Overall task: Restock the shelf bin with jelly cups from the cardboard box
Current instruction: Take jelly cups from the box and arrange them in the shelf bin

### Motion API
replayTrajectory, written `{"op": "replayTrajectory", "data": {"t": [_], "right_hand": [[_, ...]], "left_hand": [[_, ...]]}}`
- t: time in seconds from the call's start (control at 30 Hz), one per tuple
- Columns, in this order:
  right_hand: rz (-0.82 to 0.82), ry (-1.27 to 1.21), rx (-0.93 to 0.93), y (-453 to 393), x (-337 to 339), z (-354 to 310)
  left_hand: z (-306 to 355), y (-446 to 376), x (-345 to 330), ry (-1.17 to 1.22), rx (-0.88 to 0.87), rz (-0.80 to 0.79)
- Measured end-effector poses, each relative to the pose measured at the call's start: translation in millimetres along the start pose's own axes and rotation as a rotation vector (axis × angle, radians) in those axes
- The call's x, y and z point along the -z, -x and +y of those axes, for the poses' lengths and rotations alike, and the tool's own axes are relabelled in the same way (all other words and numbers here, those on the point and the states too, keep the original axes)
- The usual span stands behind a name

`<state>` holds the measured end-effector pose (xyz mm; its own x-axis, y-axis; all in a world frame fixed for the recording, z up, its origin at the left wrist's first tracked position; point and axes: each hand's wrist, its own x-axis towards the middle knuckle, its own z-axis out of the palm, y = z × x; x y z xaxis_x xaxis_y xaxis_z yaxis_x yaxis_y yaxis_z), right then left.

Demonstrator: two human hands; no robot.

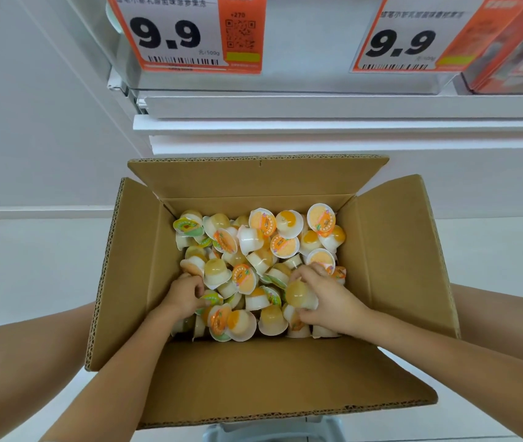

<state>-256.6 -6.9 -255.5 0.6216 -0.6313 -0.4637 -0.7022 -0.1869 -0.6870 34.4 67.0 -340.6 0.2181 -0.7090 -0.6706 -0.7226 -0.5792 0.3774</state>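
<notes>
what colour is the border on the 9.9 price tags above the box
Orange, around a white panel with black digits; both price tags show best in the head view.

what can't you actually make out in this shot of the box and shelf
Head view only:
- Shelf bin: its top and inside are cut off by the upper edge, so its fill level is unknown.
- Left hand and right hand: fingertips are buried among the jelly cups, so the grip is unclear.
- Right price tag: small print is blurred.
- Cardboard box: its depth is hidden by the cups.
</notes>
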Motion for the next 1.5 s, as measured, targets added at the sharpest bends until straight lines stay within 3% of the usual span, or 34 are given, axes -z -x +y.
{"op": "replayTrajectory", "data": {"t": [0.13, 0.27, 0.37, 0.43, 0.57, 0.73, 0.87, 1.0, 1.2, 1.5], "right_hand": [[0.096, -0.325, -0.136, -2, 6, -23], [0.032, -0.828, -0.397, 2, 28, -60], [-0.05, -1.352, -0.459, 6, 56, -85], [-0.09, -1.478, -0.442, 11, 81, -101], [-0.067, -1.132, -0.228, 29, 137, -145], [0.337, -0.701, 0.227, 56, 193, -203], [0.402, -0.567, 0.509, 64, 204, -234], [0.392, -0.394, 0.561, 53, 200, -239], [0.381, -0.509, 0.6, 51, 214, -241], [0.278, -0.409, 0.597, 53, 213, -243]], "left_hand": [[3, 8, 8, -0.033, -0.025, -0.043], [33, 26, 46, 0.015, -0.026, -0.025], [73, 49, 92, 0.289, -0.034, -0.085], [109, 74, 125, 0.596, -0.047, -0.171], [177, 136, 185, 1.16, -0.049, -0.307], [213, 187, 224, 1.21, -0.176, -0.369], [228, 200, 233, 1.418, -0.305, -0.387], [235, 201, 246, 1.479, -0.448, -0.491], [236, 196, 253, 1.499, -0.625, -0.571], [239, 198, 246, 1.606, -0.561, -0.591]]}}
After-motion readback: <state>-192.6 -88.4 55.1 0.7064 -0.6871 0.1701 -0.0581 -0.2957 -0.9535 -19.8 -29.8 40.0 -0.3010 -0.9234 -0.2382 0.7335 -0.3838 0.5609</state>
